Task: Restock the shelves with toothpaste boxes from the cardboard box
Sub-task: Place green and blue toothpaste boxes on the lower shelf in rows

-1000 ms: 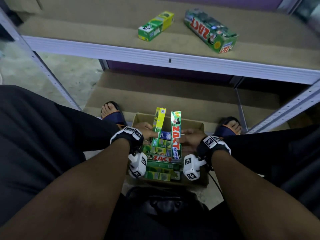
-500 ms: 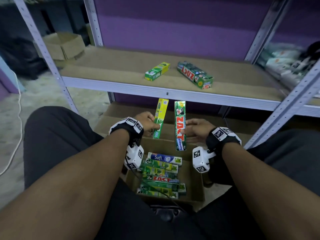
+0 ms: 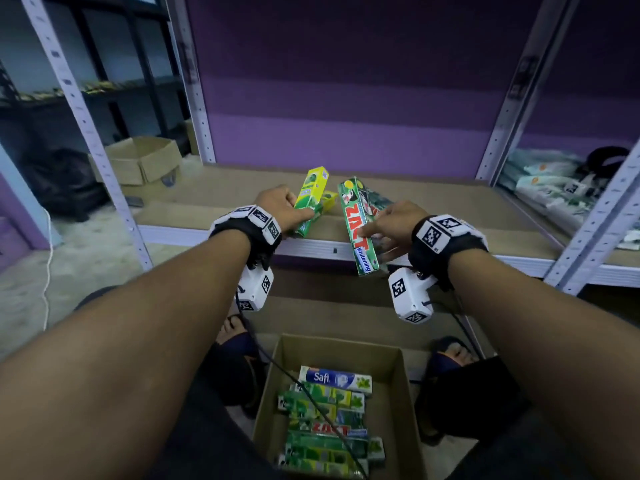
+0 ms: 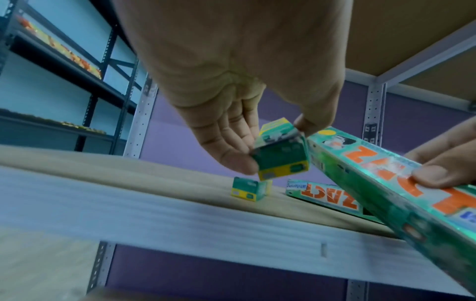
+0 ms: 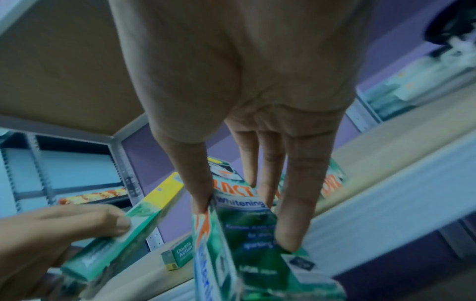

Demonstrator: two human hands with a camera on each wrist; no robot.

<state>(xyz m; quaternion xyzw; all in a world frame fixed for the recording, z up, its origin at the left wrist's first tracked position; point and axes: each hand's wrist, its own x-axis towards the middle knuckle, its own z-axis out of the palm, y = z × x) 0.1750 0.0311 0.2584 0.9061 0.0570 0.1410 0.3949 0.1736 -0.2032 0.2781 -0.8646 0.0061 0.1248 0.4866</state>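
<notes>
The restocking is judged to be at an early stage. Two boxes already lie on the shelf (image 3: pixel 221 188): a small yellow-green shelved box (image 4: pixel 251 188) and a long green shelved Zact box (image 4: pixel 327 196) beside it. Two more are held just above the shelf's front edge and are not yet set down. A good number remain in the cardboard box (image 3: pixel 398 403) on the floor below, lined up in a row, so most of the work is left.

The yellow-green box (image 3: pixel 308 199) is pinched near its lower end by the left hand (image 3: pixel 277 207), thumb on one side and fingers (image 4: pixel 231 150) curled against the other. The Zact Whitening box (image 3: pixel 358 226) is gripped by the right hand (image 3: pixel 394 223), thumb on its printed face and fingers (image 5: pixel 296 203) extended along its far side.

Both held boxes are long, slim cartons, tilted with their far ends pointing toward the back of the shelf. The smaller is yellow at the top and green below; the larger is green with red-orange lettering and a blue "Whitening" band. They appear undamaged, light and rigid.
</notes>
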